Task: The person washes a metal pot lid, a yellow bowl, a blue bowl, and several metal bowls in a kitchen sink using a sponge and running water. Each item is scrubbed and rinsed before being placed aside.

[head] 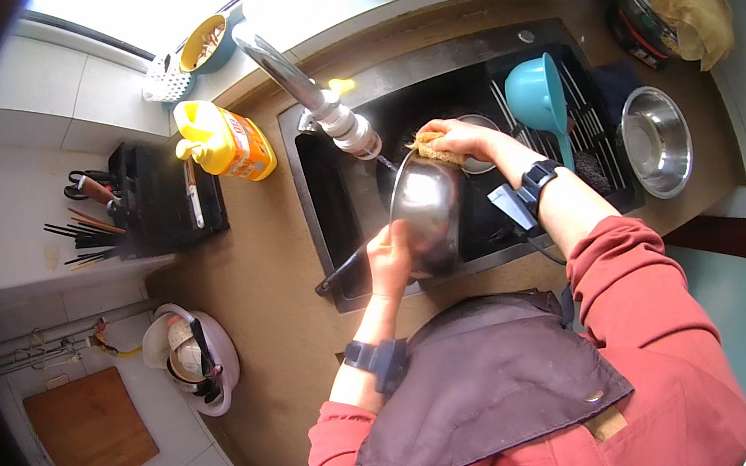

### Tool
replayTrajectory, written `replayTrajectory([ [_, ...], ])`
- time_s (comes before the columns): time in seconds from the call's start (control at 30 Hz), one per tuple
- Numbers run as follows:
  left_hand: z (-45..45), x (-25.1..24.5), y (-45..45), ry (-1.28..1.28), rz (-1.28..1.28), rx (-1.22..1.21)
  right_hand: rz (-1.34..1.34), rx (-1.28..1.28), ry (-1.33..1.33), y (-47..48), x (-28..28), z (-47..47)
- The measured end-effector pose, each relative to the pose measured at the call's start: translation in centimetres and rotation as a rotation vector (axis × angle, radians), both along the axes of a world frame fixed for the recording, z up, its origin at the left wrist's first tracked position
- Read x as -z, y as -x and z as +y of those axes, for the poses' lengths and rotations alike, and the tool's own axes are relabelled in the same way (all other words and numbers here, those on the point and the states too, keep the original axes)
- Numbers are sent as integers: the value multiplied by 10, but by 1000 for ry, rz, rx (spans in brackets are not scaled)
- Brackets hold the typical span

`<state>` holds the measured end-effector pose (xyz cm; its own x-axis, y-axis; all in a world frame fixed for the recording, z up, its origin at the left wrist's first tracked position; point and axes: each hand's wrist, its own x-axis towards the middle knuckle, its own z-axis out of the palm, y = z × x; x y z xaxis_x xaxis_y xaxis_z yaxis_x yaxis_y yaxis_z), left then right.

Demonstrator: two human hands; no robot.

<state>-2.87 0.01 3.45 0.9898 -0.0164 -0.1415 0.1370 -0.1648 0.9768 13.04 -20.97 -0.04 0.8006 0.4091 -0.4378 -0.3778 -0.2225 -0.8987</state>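
A shiny metal bowl is tilted on its side over the dark sink, its outer surface facing up. My left hand grips it at the lower left. My right hand presses a tan fibrous scrubber on the bowl's upper edge. Water runs from the chrome faucet beside the bowl's rim. A dark handle of some utensil sticks out over the sink's front left edge. Behind my right hand, a round metal vessel is partly hidden in the sink.
A turquoise ladle lies on a rack at the sink's right, with a steel basin beyond. Left stand a yellow detergent jug and a black utensil holder. A pink basket holds kitchenware. Bowls line the windowsill.
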Motion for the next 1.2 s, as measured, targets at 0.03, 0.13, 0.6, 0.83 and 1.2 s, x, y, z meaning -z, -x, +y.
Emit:
replayTrajectory([
  [0.03, 5, 1, 1, 26, -10, -9, 56, 1, -91, -3, 5, -3],
  [0.13, 18, 3, 4, 57, 81, -34, 39, -131, -110, -5, 3, -6],
  [0.6, -14, -1, -28, -313, -224, -135, -1179, 127, 536, 74, -61, 61],
  [0.83, -16, -1, -9, -58, -103, -155, -418, 179, 778, 25, -31, 45],
  [1.2, -22, 5, -17, -69, -136, -229, -1244, 191, 608, 111, -63, 81],
])
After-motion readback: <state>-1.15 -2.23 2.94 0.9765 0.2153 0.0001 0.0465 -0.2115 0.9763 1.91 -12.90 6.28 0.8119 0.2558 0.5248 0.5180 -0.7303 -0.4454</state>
